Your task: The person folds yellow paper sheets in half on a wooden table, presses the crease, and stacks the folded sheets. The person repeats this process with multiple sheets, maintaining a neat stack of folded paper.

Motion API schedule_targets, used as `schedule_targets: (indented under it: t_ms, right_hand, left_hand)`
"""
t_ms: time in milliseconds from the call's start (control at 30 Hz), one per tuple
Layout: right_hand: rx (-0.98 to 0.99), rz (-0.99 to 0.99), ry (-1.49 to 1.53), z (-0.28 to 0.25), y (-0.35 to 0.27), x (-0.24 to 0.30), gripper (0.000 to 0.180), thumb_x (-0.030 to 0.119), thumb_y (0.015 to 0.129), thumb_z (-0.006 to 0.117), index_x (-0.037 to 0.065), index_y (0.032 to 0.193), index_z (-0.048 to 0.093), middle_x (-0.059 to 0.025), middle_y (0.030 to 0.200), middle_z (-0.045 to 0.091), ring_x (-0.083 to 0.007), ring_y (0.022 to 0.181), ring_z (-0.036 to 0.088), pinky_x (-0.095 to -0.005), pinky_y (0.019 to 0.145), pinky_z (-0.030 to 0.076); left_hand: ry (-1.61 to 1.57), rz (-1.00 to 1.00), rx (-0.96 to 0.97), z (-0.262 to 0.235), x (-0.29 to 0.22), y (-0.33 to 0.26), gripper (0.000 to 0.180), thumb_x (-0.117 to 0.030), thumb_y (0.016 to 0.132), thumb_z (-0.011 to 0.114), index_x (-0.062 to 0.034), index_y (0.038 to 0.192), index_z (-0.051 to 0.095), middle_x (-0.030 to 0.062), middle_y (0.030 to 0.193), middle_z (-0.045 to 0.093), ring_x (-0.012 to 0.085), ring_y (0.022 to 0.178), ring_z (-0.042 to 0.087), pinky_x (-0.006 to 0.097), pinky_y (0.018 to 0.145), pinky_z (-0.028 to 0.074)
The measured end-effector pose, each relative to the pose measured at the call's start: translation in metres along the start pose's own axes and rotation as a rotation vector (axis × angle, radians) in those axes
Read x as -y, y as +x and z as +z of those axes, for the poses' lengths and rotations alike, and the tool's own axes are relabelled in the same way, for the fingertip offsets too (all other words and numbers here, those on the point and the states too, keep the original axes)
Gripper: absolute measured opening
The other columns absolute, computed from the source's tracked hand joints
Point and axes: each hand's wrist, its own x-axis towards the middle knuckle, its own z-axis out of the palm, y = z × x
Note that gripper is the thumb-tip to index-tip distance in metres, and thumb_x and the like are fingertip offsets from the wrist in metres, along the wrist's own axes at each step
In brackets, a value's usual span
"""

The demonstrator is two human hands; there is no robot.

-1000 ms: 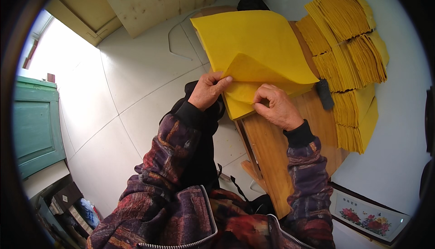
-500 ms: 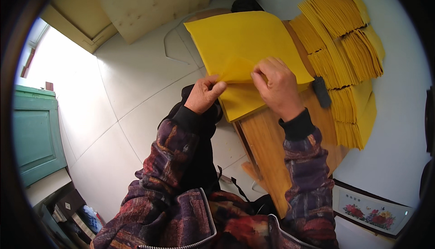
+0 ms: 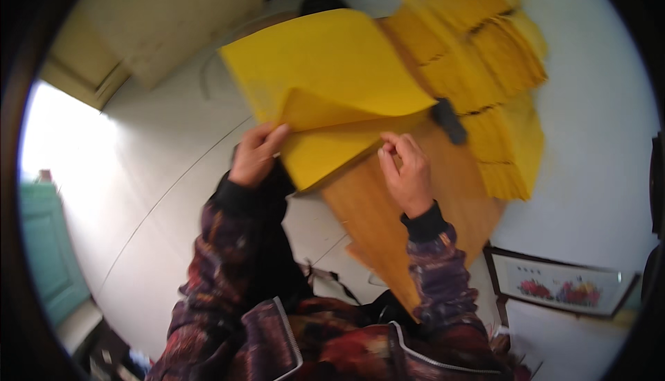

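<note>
A large yellow sheet [image 3: 325,55] lies over a stack of like yellow sheets [image 3: 312,156] on the wooden table. Its near edge is folded back and bowed upward, baring the yellow layer beneath. My left hand [image 3: 256,156] pinches the stack's left edge between thumb and fingers, beside the raised fold. Over the stack's near edge, my right hand [image 3: 407,176] has its fingers curled with the thumb close to them. It is apart from the raised fold, and anything between those fingertips is too small to make out.
A dark grey block-like thing [image 3: 449,121] sits by the sheet's right corner on the wooden table [image 3: 388,204]. Beyond it, bundles of folded yellow pieces [image 3: 478,55] lie along the right. A framed flower picture [image 3: 561,284] is at lower right, pale tiled floor [image 3: 166,166] at left.
My right hand has left the fold and come down toward the stack's near edge. The fold now gapes wider. The whole view has shifted, blurring the surroundings.
</note>
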Motion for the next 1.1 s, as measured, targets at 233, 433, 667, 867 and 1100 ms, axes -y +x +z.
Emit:
schedule_targets:
  t_ms: [233, 433, 667, 867, 1100]
  right_hand:
    - [-0.307, 0.328, -0.599, -0.046, 0.025, -0.134, 0.019, 0.013, 0.083, 0.063, 0.004, 0.1, 0.064, -0.0126, 0.099, 0.059, -0.0336, 0.092, 0.055, -0.0434, 0.082, 0.046]
    - [-0.238, 0.346, -0.756, -0.034, 0.025, -0.173, 0.014, 0.022, 0.083, 0.062, 0.01, 0.091, 0.064, -0.011, 0.1, 0.06, -0.0343, 0.092, 0.055, -0.0468, 0.078, 0.045]
    - [-0.237, 0.387, -0.554, -0.054, 0.037, -0.117, 0.028, 0.028, 0.092, 0.052, 0.002, 0.086, 0.061, -0.0205, 0.087, 0.064, -0.0403, 0.081, 0.059, -0.047, 0.07, 0.046]
    - [0.083, -0.326, -0.207, 0.014, 0.003, 0.008, 0.022, 0.006, 0.077, 0.07, 0.004, 0.097, 0.062, -0.0082, 0.095, 0.061, -0.0279, 0.088, 0.058, -0.0371, 0.076, 0.047]
    - [0.2, -0.542, -0.251, 0.034, 0.015, 0.03, 0.021, 0.005, 0.073, 0.069, 0.005, 0.094, 0.064, -0.0067, 0.098, 0.06, -0.0256, 0.091, 0.057, -0.0364, 0.076, 0.046]
  left_hand:
    - [-0.062, 0.015, -0.022, 0.006, -0.001, 0.003, 0.025, -0.022, 0.095, 0.055, 0.0019, 0.09, 0.063, -0.0033, 0.082, 0.061, 0.0054, 0.075, 0.052, 0.021, 0.067, 0.042]
    - [0.014, -0.008, -0.071, 0.004, 0.004, 0.002, 0.025, -0.021, 0.093, 0.058, 0.0021, 0.082, 0.06, -0.0048, 0.073, 0.054, 0.0054, 0.07, 0.047, 0.024, 0.062, 0.04]
    - [-0.141, 0.018, -0.029, 0.007, 0.005, 0.004, 0.028, -0.023, 0.094, 0.059, 0.004, 0.091, 0.064, -0.0034, 0.078, 0.059, 0.0054, 0.074, 0.05, 0.022, 0.066, 0.042]
    - [-0.217, -0.007, 0.007, 0.01, 0.002, 0.003, 0.03, -0.024, 0.094, 0.06, 0.0049, 0.096, 0.065, -0.002, 0.082, 0.061, 0.0058, 0.076, 0.052, 0.022, 0.069, 0.044]
    - [-0.216, -0.007, 0.042, 0.007, 0.005, 0.004, 0.028, -0.024, 0.094, 0.059, 0.0034, 0.1, 0.065, 0.0016, 0.091, 0.065, 0.0083, 0.082, 0.058, 0.024, 0.074, 0.048]
